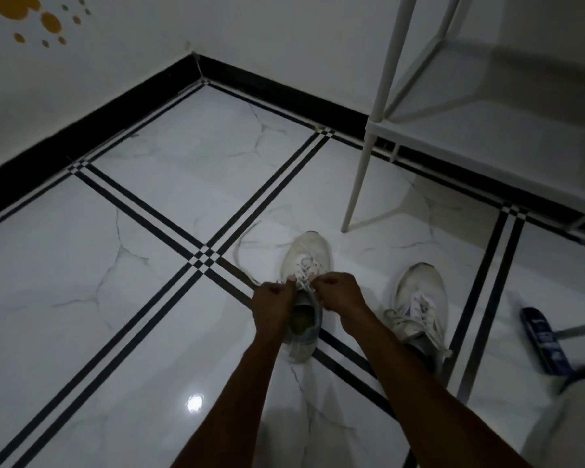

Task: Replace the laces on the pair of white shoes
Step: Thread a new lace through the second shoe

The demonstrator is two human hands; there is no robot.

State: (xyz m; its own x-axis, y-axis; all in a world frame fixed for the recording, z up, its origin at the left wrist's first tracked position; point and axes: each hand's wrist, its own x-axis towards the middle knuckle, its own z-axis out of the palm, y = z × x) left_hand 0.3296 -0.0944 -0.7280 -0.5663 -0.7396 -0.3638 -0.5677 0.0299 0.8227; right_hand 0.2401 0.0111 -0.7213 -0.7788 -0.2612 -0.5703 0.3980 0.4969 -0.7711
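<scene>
Two white shoes stand on the tiled floor, toes pointing away from me. Over the left shoe (pixel 306 255) both my hands are curled. My left hand (pixel 273 304) pinches a white lace (pixel 305 271) at the shoe's left side, and my right hand (pixel 341 293) pinches the lace at its right side, just above the tongue. A loose stretch of lace trails off to the left across the floor. The right shoe (pixel 421 298) sits apart to the right, its laces slack and hanging over its sides.
A white metal rack (pixel 362 177) stands at the right against the wall, one leg close behind the left shoe. A dark blue flat object (pixel 544 342) lies on the floor at far right. Black skirting (pixel 92 126) runs along both walls.
</scene>
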